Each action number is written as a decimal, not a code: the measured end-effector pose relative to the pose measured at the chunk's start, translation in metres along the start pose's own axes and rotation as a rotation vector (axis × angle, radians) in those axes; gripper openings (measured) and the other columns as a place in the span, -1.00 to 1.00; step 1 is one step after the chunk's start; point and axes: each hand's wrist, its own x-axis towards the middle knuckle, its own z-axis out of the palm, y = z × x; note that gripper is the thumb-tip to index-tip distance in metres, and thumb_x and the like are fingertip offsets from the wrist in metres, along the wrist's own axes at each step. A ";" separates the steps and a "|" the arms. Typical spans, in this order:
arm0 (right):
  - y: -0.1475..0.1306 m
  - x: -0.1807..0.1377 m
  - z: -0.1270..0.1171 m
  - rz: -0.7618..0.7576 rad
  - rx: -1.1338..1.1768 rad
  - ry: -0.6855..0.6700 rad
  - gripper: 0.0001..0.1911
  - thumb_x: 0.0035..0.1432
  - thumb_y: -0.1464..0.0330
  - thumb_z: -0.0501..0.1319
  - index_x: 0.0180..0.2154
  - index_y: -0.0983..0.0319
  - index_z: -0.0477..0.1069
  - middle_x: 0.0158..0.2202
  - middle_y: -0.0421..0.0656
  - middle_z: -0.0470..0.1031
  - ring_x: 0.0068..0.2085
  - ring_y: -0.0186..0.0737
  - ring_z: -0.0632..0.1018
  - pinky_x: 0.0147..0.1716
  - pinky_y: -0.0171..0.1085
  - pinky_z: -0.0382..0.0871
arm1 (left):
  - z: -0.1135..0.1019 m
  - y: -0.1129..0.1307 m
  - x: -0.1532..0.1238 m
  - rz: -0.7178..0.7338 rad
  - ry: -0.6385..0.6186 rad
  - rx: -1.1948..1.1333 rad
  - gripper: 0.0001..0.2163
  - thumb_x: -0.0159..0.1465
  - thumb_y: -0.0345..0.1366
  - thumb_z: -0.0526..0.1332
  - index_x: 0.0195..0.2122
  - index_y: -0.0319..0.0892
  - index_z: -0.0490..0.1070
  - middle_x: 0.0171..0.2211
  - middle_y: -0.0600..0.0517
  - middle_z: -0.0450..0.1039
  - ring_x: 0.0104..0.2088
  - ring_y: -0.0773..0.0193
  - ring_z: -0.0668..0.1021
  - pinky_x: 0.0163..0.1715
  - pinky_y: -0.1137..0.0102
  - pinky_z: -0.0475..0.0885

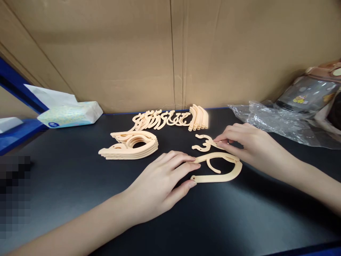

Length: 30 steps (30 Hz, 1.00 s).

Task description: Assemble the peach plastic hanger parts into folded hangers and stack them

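A cream plastic folding hanger [227,176] lies on the black table, its two arms bent into a loop with a curved hook inside. My left hand [165,177] holds its left side, thumb at the lower arm's end and fingers on the upper arm. Just behind it, my right hand [247,142] pinches one of the small cream hook pieces [201,147], which lie close together; its fingertips cover part of them. To the left sits a stack of folded hangers [128,153]. Along the back lie several loose hooks [156,119] beside a bundle of curved arm pieces [199,117].
A tissue pack [71,115] stands at the back left, one sheet sticking out. Crumpled clear plastic bags [274,122] lie at the right near a transparent container with a brown lid [306,92]. A cardboard wall [119,53] closes off the table's rear edge.
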 end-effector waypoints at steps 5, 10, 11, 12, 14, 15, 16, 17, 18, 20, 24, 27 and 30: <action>0.004 0.001 0.000 0.026 -0.103 -0.093 -0.79 0.28 0.24 0.15 -0.33 0.20 0.46 -0.36 -0.17 0.50 -0.33 -0.18 0.47 -0.31 -0.18 0.26 | 0.000 0.000 -0.001 -0.006 -0.004 -0.004 -0.75 0.42 -0.30 0.05 0.08 -0.14 0.36 0.06 -0.05 0.40 0.09 0.16 0.38 0.05 0.23 0.34; 0.009 -0.001 0.001 0.031 -0.150 -0.157 -0.76 0.29 0.27 0.13 -0.38 0.20 0.47 -0.35 -0.16 0.49 -0.33 -0.18 0.46 -0.30 -0.17 0.26 | 0.000 -0.001 0.000 -0.007 -0.015 -0.004 -0.76 0.42 -0.30 0.05 0.04 -0.15 0.38 0.04 -0.06 0.41 0.08 0.16 0.39 0.05 0.24 0.35; 0.009 -0.001 0.001 0.026 -0.150 -0.162 -0.75 0.29 0.29 0.12 -0.40 0.20 0.46 -0.35 -0.16 0.49 -0.34 -0.19 0.46 -0.30 -0.17 0.26 | 0.000 -0.001 0.000 -0.005 -0.011 -0.002 -0.76 0.42 -0.30 0.05 0.04 -0.15 0.39 0.04 -0.06 0.41 0.08 0.16 0.39 0.04 0.24 0.36; 0.010 -0.001 0.001 0.021 -0.152 -0.163 -0.75 0.29 0.30 0.11 -0.41 0.20 0.46 -0.36 -0.16 0.48 -0.34 -0.19 0.46 -0.29 -0.17 0.26 | 0.000 -0.001 0.000 -0.002 -0.007 -0.001 -0.77 0.41 -0.30 0.05 0.04 -0.15 0.39 0.03 -0.06 0.41 0.08 0.16 0.39 0.04 0.24 0.36; 0.009 -0.001 0.001 0.016 -0.159 -0.150 -0.75 0.27 0.33 0.11 -0.43 0.21 0.44 -0.38 -0.17 0.48 -0.35 -0.19 0.45 -0.29 -0.17 0.25 | 0.000 -0.001 0.000 -0.001 -0.001 0.000 -0.77 0.41 -0.30 0.06 0.04 -0.15 0.39 0.03 -0.06 0.41 0.07 0.16 0.40 0.04 0.24 0.37; 0.008 0.000 0.000 0.014 -0.158 -0.131 -0.76 0.26 0.34 0.11 -0.44 0.21 0.43 -0.39 -0.18 0.47 -0.36 -0.20 0.45 -0.29 -0.17 0.24 | 0.000 0.000 0.000 -0.003 0.002 -0.002 -0.76 0.41 -0.30 0.06 0.05 -0.15 0.38 0.03 -0.05 0.41 0.07 0.16 0.40 0.04 0.25 0.37; 0.007 0.000 0.000 0.014 -0.151 -0.109 -0.77 0.25 0.35 0.12 -0.44 0.21 0.42 -0.40 -0.19 0.47 -0.36 -0.20 0.44 -0.28 -0.17 0.23 | 0.000 0.000 0.000 -0.006 0.007 -0.007 -0.76 0.41 -0.30 0.07 0.06 -0.15 0.36 0.03 -0.05 0.41 0.07 0.17 0.40 0.04 0.25 0.38; 0.006 0.001 -0.001 0.013 -0.136 -0.084 -0.79 0.25 0.35 0.12 -0.44 0.21 0.41 -0.40 -0.20 0.47 -0.36 -0.21 0.44 -0.28 -0.17 0.23 | -0.001 0.000 0.000 -0.008 0.013 -0.013 -0.75 0.41 -0.30 0.07 0.08 -0.15 0.35 0.04 -0.05 0.41 0.07 0.18 0.41 0.05 0.26 0.38; 0.004 0.001 -0.001 0.011 -0.113 -0.056 -0.81 0.24 0.34 0.13 -0.42 0.21 0.41 -0.40 -0.20 0.47 -0.35 -0.21 0.44 -0.28 -0.17 0.22 | -0.001 0.001 0.000 -0.014 0.020 -0.017 -0.74 0.41 -0.30 0.07 0.10 -0.15 0.33 0.05 -0.05 0.41 0.08 0.18 0.40 0.06 0.26 0.37; -0.002 0.001 -0.003 -0.008 -0.053 -0.008 -0.84 0.23 0.33 0.16 -0.40 0.20 0.41 -0.40 -0.21 0.47 -0.35 -0.22 0.44 -0.28 -0.18 0.21 | -0.002 0.001 0.000 -0.016 0.044 -0.023 -0.71 0.40 -0.30 0.07 0.13 -0.16 0.28 0.07 -0.06 0.39 0.12 0.18 0.37 0.10 0.26 0.35; -0.021 -0.002 -0.004 -0.118 0.080 0.023 -0.89 0.25 0.36 0.17 -0.35 0.19 0.42 -0.39 -0.22 0.48 -0.34 -0.25 0.46 -0.30 -0.21 0.20 | -0.003 0.003 -0.001 -0.013 0.086 -0.060 -0.66 0.40 -0.31 0.08 0.19 -0.12 0.21 0.10 -0.03 0.38 0.16 0.20 0.34 0.15 0.27 0.32; -0.036 -0.006 -0.001 -0.234 0.122 0.083 -0.91 0.25 0.39 0.17 -0.33 0.20 0.41 -0.38 -0.21 0.49 -0.35 -0.28 0.45 -0.30 -0.22 0.22 | -0.003 0.005 -0.001 -0.043 0.098 -0.131 -0.67 0.40 -0.32 0.09 0.19 -0.05 0.22 0.09 0.02 0.41 0.10 0.23 0.40 0.11 0.31 0.36; -0.045 -0.009 0.004 -0.303 0.096 0.142 -0.92 0.24 0.44 0.16 -0.34 0.22 0.38 -0.39 -0.20 0.48 -0.35 -0.27 0.46 -0.31 -0.23 0.24 | -0.002 0.009 -0.002 -0.094 0.144 -0.226 -0.69 0.40 -0.32 0.09 0.16 -0.02 0.27 0.06 0.04 0.43 0.05 0.25 0.44 0.07 0.33 0.38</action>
